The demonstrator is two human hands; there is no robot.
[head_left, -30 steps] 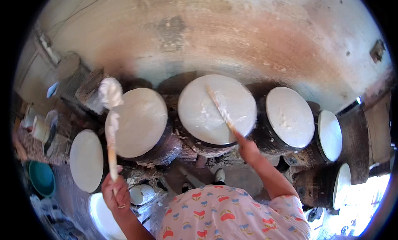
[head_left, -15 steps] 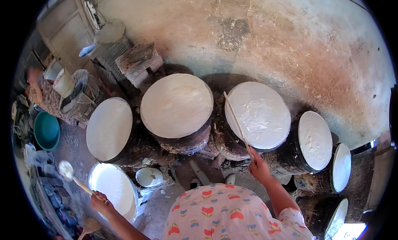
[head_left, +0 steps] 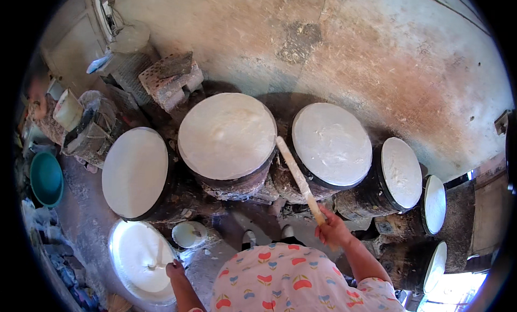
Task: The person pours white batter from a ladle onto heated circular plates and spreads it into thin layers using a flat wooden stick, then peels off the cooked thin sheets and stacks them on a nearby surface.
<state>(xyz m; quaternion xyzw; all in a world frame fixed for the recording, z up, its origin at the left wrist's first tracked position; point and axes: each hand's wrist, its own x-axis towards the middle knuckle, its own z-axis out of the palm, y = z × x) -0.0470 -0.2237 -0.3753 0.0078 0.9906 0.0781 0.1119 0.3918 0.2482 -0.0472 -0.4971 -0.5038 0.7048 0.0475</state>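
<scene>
My right hand (head_left: 333, 229) grips a long pale wooden stick (head_left: 299, 178) that slants up between two round drum-like steamers topped with white sheets (head_left: 228, 134) (head_left: 332, 142). My left hand (head_left: 175, 269) holds the handle of a ladle (head_left: 156, 258) dipped into a large basin of white batter (head_left: 137, 258) at lower left. A third white-topped steamer (head_left: 134, 171) stands just above the basin. My patterned shirt fills the bottom middle.
More white-topped steamers (head_left: 402, 171) (head_left: 435, 203) curve off to the right. A small white bowl (head_left: 189, 234) sits by the basin. Bricks (head_left: 171, 75), buckets (head_left: 69, 110) and a teal tub (head_left: 46, 178) crowd the left. A stained plaster wall (head_left: 377, 53) rises behind.
My view has swung left. My left hand brought the ladle down from the air into the batter basin. The right hand still holds the stick, now lying between the two middle steamers.
</scene>
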